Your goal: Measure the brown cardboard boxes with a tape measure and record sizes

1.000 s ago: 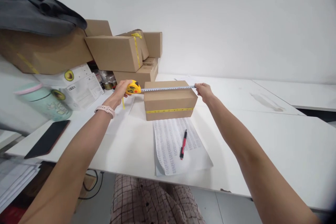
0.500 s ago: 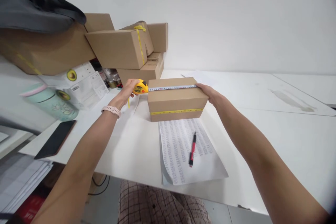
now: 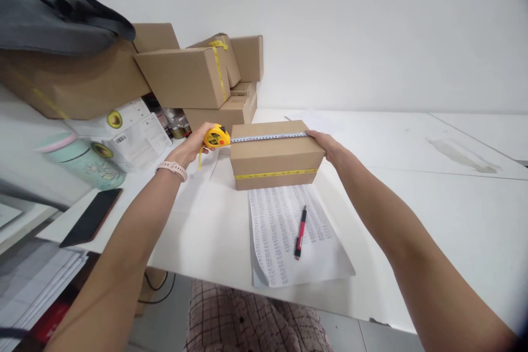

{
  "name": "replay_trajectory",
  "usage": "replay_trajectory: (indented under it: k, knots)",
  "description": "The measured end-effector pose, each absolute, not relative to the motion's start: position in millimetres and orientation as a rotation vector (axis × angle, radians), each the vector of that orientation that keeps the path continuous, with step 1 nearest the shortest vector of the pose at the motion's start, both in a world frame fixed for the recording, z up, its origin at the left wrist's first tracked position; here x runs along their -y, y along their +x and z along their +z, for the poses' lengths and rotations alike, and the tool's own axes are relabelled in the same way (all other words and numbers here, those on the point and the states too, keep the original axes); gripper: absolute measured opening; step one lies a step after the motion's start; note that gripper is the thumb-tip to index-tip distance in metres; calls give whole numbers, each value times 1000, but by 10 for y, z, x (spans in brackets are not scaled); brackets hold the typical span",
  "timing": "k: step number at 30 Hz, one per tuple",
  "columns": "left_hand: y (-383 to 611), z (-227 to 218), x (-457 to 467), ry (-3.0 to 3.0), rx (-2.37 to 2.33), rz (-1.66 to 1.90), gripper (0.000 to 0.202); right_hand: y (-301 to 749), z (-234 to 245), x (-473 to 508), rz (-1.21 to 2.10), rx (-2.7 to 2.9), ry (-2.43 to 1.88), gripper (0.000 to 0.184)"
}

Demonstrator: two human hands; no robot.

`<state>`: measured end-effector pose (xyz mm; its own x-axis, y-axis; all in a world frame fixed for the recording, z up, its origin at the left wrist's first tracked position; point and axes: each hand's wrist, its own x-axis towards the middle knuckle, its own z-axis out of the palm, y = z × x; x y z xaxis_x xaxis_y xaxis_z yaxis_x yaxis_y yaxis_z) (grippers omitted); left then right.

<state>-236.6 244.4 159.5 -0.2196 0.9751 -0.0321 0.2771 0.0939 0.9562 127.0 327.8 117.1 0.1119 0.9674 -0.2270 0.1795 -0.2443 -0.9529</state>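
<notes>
A brown cardboard box with a yellow tape strip low on its front stands on the white table. My left hand grips a yellow tape measure by its case, just off the box's left edge. The extended tape measure blade lies across the box top from left to right. At the far right edge, my right hand is closed, pinning the blade's end to the box; its lower fingers are hidden behind the corner. Printed sheets lie in front of the box, with a red and black pen on them.
Stacked cardboard boxes stand at the back left against the wall. A dark cloth bag rests on top. White avocado-print boxes, a mint tumbler and a dark flat phone-like object are at the left. The table's front edge runs before me.
My left hand and the tape measure case have shifted slightly left, and the case shows more of its side. The right hand keeps its place on the box. The view has moved a little.
</notes>
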Motion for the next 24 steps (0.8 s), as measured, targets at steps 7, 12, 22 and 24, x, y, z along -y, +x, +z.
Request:
replay_trajectory:
  k: [7,12,22,24]
  knots:
    - [-2516,1767,-2137,1287,-1682,1259,50,1339,1131,-3320,919,1228,-1603,37]
    - [-2199,1697,-1299,1364,-1497,1086,58,1303,1386,-3337,794,1264,-1416,38]
    - [-477,1124,-436,763,-693,941,53,664,1638,-3398,846,1895,-1321,41]
    - [-366,1197,-581,762,-686,1005,52,604,1608,-3451,798,1888,-1356,44]
